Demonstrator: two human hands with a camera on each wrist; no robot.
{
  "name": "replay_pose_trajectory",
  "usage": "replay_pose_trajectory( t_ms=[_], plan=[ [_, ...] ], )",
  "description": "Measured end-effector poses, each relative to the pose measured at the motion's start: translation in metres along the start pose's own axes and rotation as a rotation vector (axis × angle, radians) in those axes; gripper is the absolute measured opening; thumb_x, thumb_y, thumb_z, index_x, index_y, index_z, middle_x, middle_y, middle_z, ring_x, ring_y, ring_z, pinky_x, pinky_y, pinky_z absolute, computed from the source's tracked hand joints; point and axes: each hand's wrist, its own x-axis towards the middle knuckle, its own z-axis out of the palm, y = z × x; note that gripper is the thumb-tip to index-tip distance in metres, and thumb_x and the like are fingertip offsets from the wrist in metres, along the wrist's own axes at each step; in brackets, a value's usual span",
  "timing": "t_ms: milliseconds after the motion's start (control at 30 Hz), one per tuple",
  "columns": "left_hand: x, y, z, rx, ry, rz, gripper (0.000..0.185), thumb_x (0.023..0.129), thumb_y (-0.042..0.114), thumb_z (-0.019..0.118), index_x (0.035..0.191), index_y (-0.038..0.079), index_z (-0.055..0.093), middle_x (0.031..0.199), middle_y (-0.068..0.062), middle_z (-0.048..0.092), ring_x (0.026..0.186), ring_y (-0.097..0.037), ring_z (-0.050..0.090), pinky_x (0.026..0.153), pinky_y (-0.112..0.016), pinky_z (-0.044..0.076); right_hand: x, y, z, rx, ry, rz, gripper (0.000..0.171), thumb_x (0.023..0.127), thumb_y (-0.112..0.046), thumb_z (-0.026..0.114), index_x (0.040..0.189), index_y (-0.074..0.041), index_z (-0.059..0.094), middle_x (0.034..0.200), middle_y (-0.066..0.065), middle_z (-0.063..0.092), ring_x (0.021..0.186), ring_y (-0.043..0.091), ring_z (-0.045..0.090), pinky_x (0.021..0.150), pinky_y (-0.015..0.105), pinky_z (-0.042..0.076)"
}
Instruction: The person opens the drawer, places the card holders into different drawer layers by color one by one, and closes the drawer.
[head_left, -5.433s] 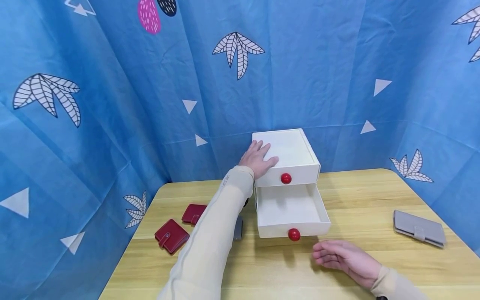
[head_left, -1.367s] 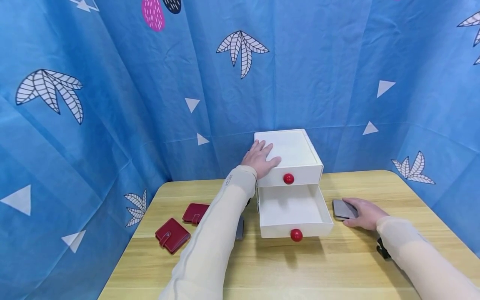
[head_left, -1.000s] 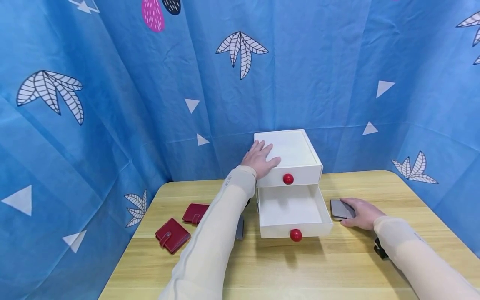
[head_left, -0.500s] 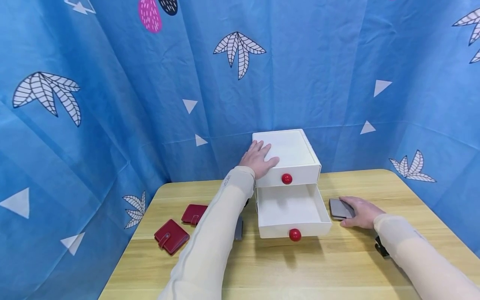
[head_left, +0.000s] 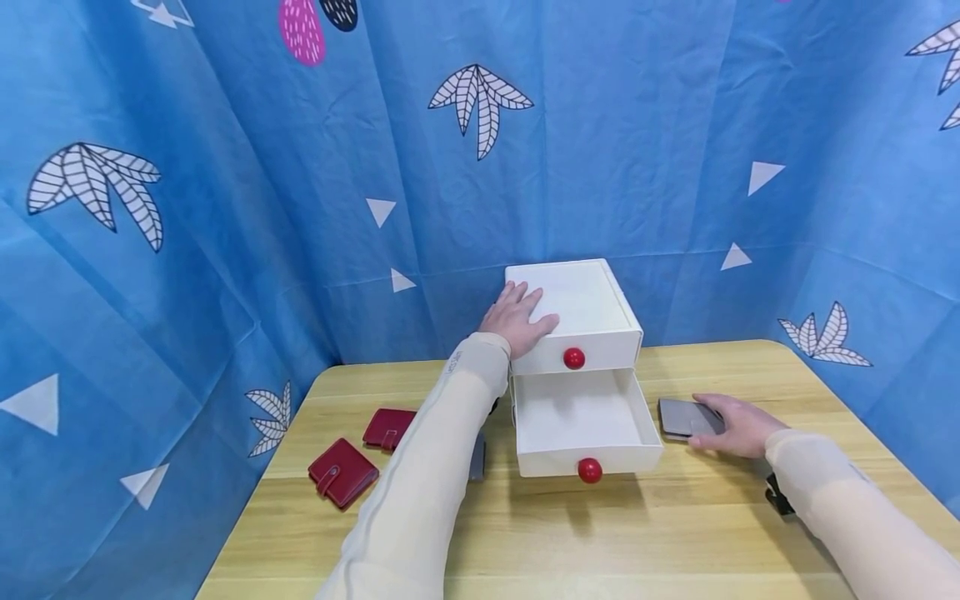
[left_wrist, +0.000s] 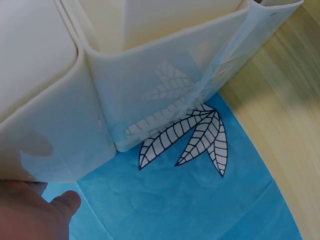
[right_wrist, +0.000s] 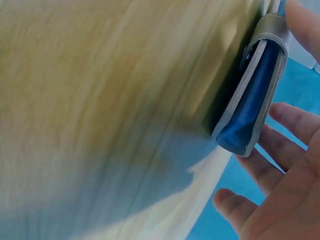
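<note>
A white two-drawer box stands on the table, its upper drawer closed and its lower drawer pulled out; the inside shown holds nothing. My left hand rests on the box's top left edge, fingers spread. Just right of the box a grey wallet lies flat. My right hand is at the wallet's right end with fingers loosely extended. In the right wrist view the wallet shows its strap and blue inside, with relaxed fingers close beside it; contact is unclear.
Two red wallets, one nearer and one farther, lie on the table's left side. A dark grey item is partly hidden by my left sleeve. Blue curtain hangs behind the wooden table.
The grey wallet has come from the table's far right to beside the box. Over the last half second my right hand has slid right, loosening from it. The left hand stays put.
</note>
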Motion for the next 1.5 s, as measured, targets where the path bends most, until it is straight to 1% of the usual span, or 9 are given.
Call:
replay_pose_trajectory(
  t_ms=[100, 367, 600, 700, 900, 1033, 1167, 1400, 1500],
  plan=[
    [0.0, 0.0, 0.0, -0.003, -0.002, -0.003, 0.07, 0.094, 0.063, 0.035, 0.153, 0.027, 0.027, 0.161, 0.0, 0.014, 0.147, -0.02, 0.0, 0.117, -0.044, 0.012, -0.001, 0.0, 0.0, 0.003, -0.001, 0.011, 0.093, 0.079, -0.058, 0.069, 0.139, 0.007, 0.042, 0.136, 0.034, 0.044, 0.121, 0.052, 0.043, 0.094, 0.062, 0.038],
    [0.001, 0.0, 0.001, -0.009, -0.003, -0.005, 0.07, 0.093, 0.062, 0.036, 0.153, 0.027, 0.027, 0.161, 0.0, 0.014, 0.147, -0.02, 0.0, 0.117, -0.045, 0.012, -0.008, -0.004, -0.004, 0.03, -0.012, 0.033, 0.091, 0.083, -0.059, 0.065, 0.139, 0.008, 0.042, 0.133, 0.034, 0.046, 0.116, 0.049, 0.049, 0.088, 0.058, 0.043],
    [-0.001, 0.001, 0.0, 0.001, 0.002, 0.005, 0.069, 0.094, 0.062, 0.035, 0.153, 0.026, 0.027, 0.16, -0.001, 0.015, 0.147, -0.021, 0.001, 0.117, -0.045, 0.013, -0.019, -0.01, -0.005, 0.027, -0.014, 0.043, 0.09, 0.083, -0.061, 0.063, 0.14, 0.006, 0.043, 0.135, 0.033, 0.046, 0.118, 0.051, 0.046, 0.09, 0.061, 0.041],
    [-0.001, 0.0, 0.0, 0.002, 0.001, 0.013, 0.069, 0.094, 0.062, 0.035, 0.153, 0.025, 0.028, 0.16, -0.001, 0.015, 0.147, -0.021, 0.001, 0.117, -0.044, 0.012, -0.023, -0.011, -0.004, 0.034, -0.018, 0.031, 0.088, 0.084, -0.059, 0.063, 0.14, 0.005, 0.043, 0.135, 0.033, 0.046, 0.118, 0.052, 0.046, 0.09, 0.061, 0.041],
    [-0.001, 0.0, -0.001, 0.012, 0.004, 0.027, 0.069, 0.095, 0.061, 0.035, 0.153, 0.024, 0.028, 0.16, -0.002, 0.015, 0.147, -0.021, 0.001, 0.117, -0.043, 0.012, -0.031, -0.017, 0.001, 0.049, 0.005, -0.008, 0.085, 0.085, -0.054, 0.065, 0.14, 0.006, 0.042, 0.13, 0.033, 0.05, 0.11, 0.046, 0.054, 0.087, 0.058, 0.045],
    [-0.001, 0.0, -0.001, 0.005, 0.001, 0.029, 0.069, 0.095, 0.061, 0.035, 0.153, 0.024, 0.028, 0.16, -0.003, 0.015, 0.147, -0.022, 0.002, 0.117, -0.044, 0.013, -0.036, -0.024, 0.005, 0.039, 0.023, -0.029, 0.085, 0.085, -0.054, 0.065, 0.139, 0.008, 0.043, 0.13, 0.033, 0.05, 0.114, 0.048, 0.052, 0.091, 0.059, 0.043],
    [-0.002, 0.0, -0.001, -0.002, 0.0, 0.025, 0.069, 0.095, 0.061, 0.035, 0.153, 0.025, 0.028, 0.16, -0.002, 0.015, 0.147, -0.021, 0.001, 0.117, -0.043, 0.012, -0.038, -0.031, 0.008, 0.027, 0.029, -0.036, 0.086, 0.085, -0.055, 0.065, 0.137, 0.01, 0.044, 0.129, 0.033, 0.051, 0.115, 0.048, 0.052, 0.093, 0.058, 0.042],
    [-0.001, 0.001, -0.001, -0.008, 0.005, 0.023, 0.069, 0.094, 0.061, 0.035, 0.152, 0.025, 0.029, 0.16, -0.002, 0.016, 0.147, -0.021, 0.002, 0.117, -0.043, 0.012, -0.041, -0.042, 0.011, 0.017, 0.017, -0.049, 0.084, 0.085, -0.052, 0.067, 0.134, 0.012, 0.046, 0.123, 0.034, 0.054, 0.109, 0.045, 0.056, 0.09, 0.058, 0.044],
    [-0.001, 0.001, 0.0, -0.008, 0.005, 0.023, 0.069, 0.094, 0.062, 0.035, 0.152, 0.025, 0.029, 0.16, -0.002, 0.016, 0.147, -0.021, 0.002, 0.117, -0.043, 0.012, -0.042, -0.044, 0.011, 0.014, 0.009, -0.041, 0.083, 0.085, -0.051, 0.066, 0.135, 0.012, 0.046, 0.122, 0.032, 0.055, 0.107, 0.041, 0.058, 0.089, 0.057, 0.045]
  ],
)
